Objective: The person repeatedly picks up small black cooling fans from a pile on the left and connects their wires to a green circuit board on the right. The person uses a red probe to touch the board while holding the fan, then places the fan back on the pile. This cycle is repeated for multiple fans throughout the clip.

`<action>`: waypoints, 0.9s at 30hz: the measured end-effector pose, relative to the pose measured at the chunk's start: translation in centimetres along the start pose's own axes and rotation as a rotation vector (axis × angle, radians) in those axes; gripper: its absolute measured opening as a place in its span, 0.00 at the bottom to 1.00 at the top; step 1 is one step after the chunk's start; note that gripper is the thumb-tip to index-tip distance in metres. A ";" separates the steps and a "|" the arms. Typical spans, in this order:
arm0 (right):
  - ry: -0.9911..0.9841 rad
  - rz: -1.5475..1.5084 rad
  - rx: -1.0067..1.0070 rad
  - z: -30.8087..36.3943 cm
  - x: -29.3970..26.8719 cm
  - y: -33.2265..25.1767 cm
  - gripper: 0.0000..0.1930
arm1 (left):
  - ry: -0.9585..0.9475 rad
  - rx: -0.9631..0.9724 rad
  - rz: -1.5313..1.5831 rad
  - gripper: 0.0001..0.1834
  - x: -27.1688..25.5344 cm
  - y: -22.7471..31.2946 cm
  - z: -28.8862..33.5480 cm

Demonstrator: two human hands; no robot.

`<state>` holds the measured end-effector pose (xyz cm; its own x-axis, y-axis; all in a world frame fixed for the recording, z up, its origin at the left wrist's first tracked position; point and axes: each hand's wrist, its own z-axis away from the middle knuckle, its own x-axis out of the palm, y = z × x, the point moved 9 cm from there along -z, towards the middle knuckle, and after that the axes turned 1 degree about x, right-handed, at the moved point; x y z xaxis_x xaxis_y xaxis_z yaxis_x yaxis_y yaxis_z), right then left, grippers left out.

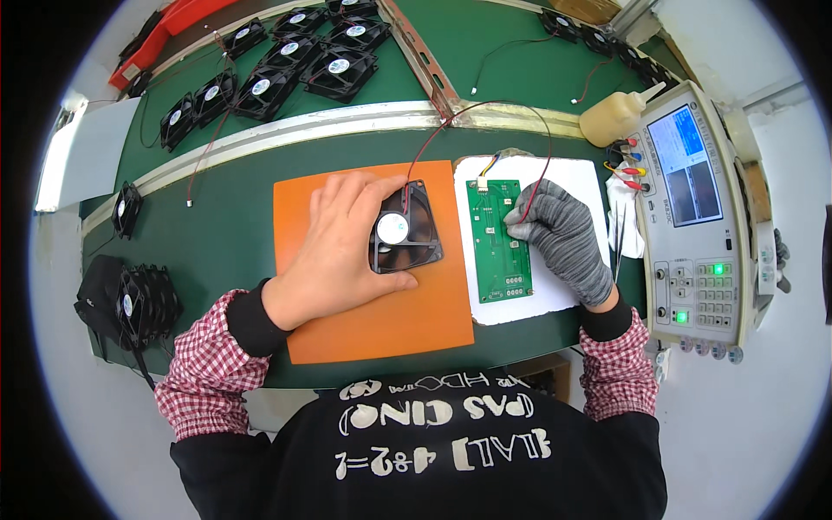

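On the right half of the orange mat (pixel 347 338) lies a black fan (pixel 406 234) with a round white label at its centre. The bare left hand (pixel 342 230) grips it from the left, fingers at the top edge and thumb along the bottom. From the fan, a thin dark red wire (pixel 520 108) loops up past the mat's top edge and comes down to the right of it, where the gloved right hand (pixel 563 238) pinches its end over a green board (pixel 494 269); the fingers hide the plug, so whether it touches the board cannot be told. The board rests on a white sheet (pixel 555 295) just beside the mat's right edge. Farther right of the mat stands a tester (pixel 676 238) with a lit screen (pixel 685 165), a yellowish bottle (pixel 607 120) near its top. Beyond the mat, across a pale rail (pixel 347 121), sits a group of fans (pixel 286 65); more stacked fans (pixel 152 303) stand well to its left.
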<state>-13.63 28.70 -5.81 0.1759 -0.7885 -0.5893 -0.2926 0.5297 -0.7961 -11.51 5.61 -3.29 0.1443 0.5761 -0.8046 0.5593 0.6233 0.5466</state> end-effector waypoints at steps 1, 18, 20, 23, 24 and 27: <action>-0.003 0.007 -0.008 0.0 0.0 -0.1 0.08 | 0.003 0.006 0.006 0.54 0.0 0.1 -0.1; 0.035 -0.002 -0.192 0.0 -0.3 -1.4 0.08 | -0.585 -0.092 1.603 0.22 -4.7 6.7 2.7; 0.034 -0.033 -0.161 0.2 -0.4 -0.5 0.08 | -0.536 -0.090 1.371 0.22 -4.9 6.4 3.0; 0.023 0.000 -0.134 0.1 -0.5 -0.9 0.09 | -0.272 0.076 0.576 0.23 -7.4 6.3 4.2; 0.029 0.045 -0.131 0.3 -0.7 -0.9 0.08 | -0.060 0.296 0.136 0.23 -8.8 7.3 4.5; 0.007 0.124 -0.216 -0.4 0.5 -2.2 0.08 | 0.691 0.678 -0.341 0.31 -9.2 10.8 8.1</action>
<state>-13.23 27.04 -4.26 0.1200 -0.7239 -0.6794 -0.5056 0.5444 -0.6693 -0.22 2.75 8.15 -0.4905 0.7363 -0.4661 0.8570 0.5046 -0.1048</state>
